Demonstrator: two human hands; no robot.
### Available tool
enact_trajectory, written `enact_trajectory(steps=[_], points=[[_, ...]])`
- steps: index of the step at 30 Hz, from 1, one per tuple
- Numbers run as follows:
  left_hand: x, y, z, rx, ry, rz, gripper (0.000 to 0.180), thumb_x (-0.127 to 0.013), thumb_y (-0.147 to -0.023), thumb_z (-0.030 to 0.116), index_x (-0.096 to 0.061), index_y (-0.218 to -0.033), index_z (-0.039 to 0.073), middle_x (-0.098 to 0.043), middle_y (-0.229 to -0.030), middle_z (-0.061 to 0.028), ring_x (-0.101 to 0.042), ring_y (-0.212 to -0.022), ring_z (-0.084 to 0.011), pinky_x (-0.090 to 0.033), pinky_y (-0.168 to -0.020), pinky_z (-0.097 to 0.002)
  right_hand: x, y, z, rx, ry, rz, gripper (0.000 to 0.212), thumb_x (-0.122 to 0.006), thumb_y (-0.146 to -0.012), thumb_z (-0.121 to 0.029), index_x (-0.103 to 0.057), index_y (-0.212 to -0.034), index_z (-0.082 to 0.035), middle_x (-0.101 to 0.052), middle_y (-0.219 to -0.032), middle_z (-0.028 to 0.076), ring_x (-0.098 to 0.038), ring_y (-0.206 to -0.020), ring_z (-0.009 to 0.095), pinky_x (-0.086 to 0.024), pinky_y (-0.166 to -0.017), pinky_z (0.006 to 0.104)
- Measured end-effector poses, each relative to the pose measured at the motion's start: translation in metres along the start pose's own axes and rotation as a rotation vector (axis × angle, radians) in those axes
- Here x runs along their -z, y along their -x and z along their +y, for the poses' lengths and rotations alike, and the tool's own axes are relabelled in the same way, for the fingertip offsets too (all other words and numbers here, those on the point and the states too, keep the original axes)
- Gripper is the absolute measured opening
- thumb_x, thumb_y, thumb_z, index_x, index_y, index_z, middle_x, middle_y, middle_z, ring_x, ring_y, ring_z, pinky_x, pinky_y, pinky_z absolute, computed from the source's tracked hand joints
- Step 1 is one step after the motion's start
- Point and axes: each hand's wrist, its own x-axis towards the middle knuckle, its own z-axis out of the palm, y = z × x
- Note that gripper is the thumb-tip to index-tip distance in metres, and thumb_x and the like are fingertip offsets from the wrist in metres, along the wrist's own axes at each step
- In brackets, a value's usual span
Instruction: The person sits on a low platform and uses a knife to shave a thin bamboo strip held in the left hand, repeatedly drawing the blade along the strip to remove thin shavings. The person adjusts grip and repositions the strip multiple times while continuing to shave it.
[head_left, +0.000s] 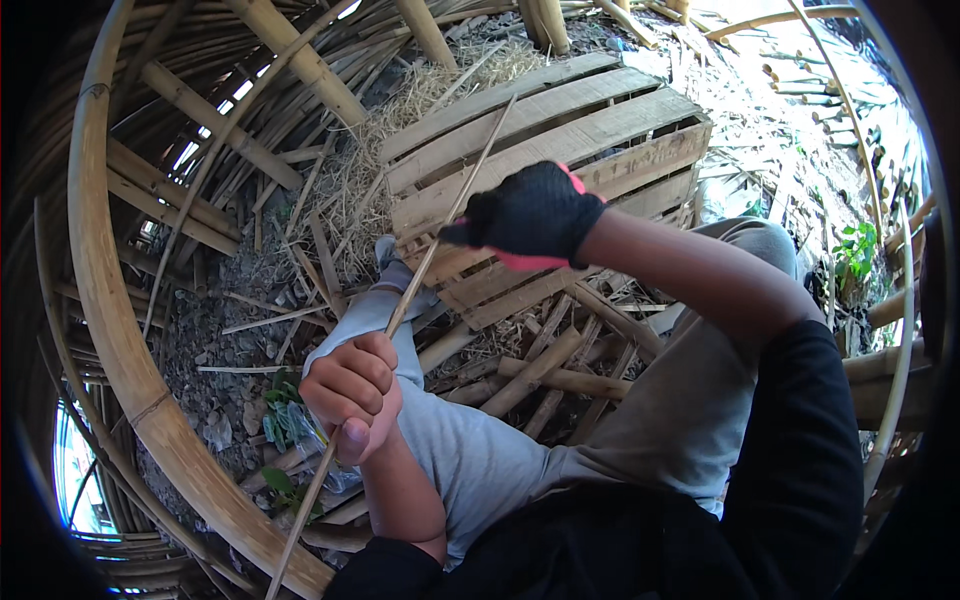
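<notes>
Bamboo strip (411, 290) is the main thing here, long and thin, slanting from the bottom edge left of centre up to the top middle of the frame. Left hand (350, 390) is bare and clenched right around it, a bit left of centre and lower down, with the thumb folded in on the near side. Right hand (525, 220) is in a black glove with pinkish-red patches, near the middle of the frame. Its fingers are curled and the front of the glove meets the strip above the left hand, but honestly I can't tell whether it's gripping or just touching.

Behind that, upper centre, there's a slatted wooden crate (600, 135) with gaps between the boards, and the strip's tip crosses in front of it. Loose straw (400, 100) lies along the crate's left side, and a jumble of bamboo pieces (540, 370) sits just below it, around the middle. Light grey trousers (480, 440) fill a lot of the lower centre, and a black sleeve (805, 440) comes in lower right.

Big bamboo pole (103, 300) curves down the left side. Some green leaves (285, 420) sit lower left, near the left hand, plus a little green plant (857, 252) over on the right.
</notes>
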Motion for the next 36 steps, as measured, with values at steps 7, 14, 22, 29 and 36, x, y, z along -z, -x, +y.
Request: enact_trajectory(steps=[7,14,22,29,36], points=[[0.004,0.000,-0.002,-0.023,0.012,0.063,0.062,-0.068,-0.090,0.025,-0.024,-0.048,0.016,-0.023,-0.041,0.0067,-0.018,-0.038,-0.0103,-0.020,-0.052,-0.0293,-0.020,-0.012,0.067,-0.084,0.170,0.018,0.031,-0.055,-0.101,-0.029,-0.072,-0.126,-0.025,-0.075,-0.100,0.010,-0.074,-0.082,0.031,-0.058,-0.070,0.0446],[0.000,0.001,0.005,-0.008,0.067,-0.061,0.059,-0.071,-0.088,0.022,-0.031,-0.046,0.014,-0.024,-0.041,0.0057,-0.021,-0.036,-0.0114,-0.022,-0.051,-0.0298,-0.013,0.002,0.007,0.173,0.014,0.079,0.035,-0.049,-0.104,-0.043,-0.076,-0.114,-0.023,-0.076,-0.097,0.013,-0.074,-0.087,0.033,-0.058,-0.076,0.0459],[-0.004,-0.001,0.000,0.031,0.051,-0.169,0.056,-0.070,-0.086,0.018,-0.030,-0.047,0.013,-0.027,-0.041,0.0032,-0.026,-0.036,-0.0145,-0.027,-0.051,-0.0312,0.011,0.004,-0.010,0.157,-0.018,-0.078,0.039,-0.043,-0.108,-0.039,-0.076,-0.118,-0.022,-0.076,-0.102,0.014,-0.075,-0.093,0.032,-0.059,-0.085,0.0450],[-0.009,-0.007,-0.006,0.006,0.062,-0.236,0.054,-0.070,-0.086,0.018,-0.033,-0.047,0.012,-0.029,-0.042,0.0030,-0.029,-0.035,-0.0148,-0.030,-0.051,-0.0311,-0.013,-0.014,0.080,-0.059,0.122,-0.073,0.038,-0.043,-0.107,-0.040,-0.076,-0.118,-0.024,-0.076,-0.104,0.014,-0.073,-0.094,0.034,-0.058,-0.083,0.0458],[-0.015,-0.002,0.001,-0.013,0.020,-0.171,0.060,-0.070,-0.086,0.020,-0.025,-0.046,0.017,-0.024,-0.040,0.0061,-0.019,-0.035,-0.0085,-0.021,-0.048,-0.0274,-0.005,0.009,0.009,0.211,0.083,0.029,0.032,-0.058,-0.099,-0.030,-0.073,-0.127,-0.026,-0.076,-0.096,0.011,-0.074,-0.087,0.031,-0.059,-0.073,0.0443]])
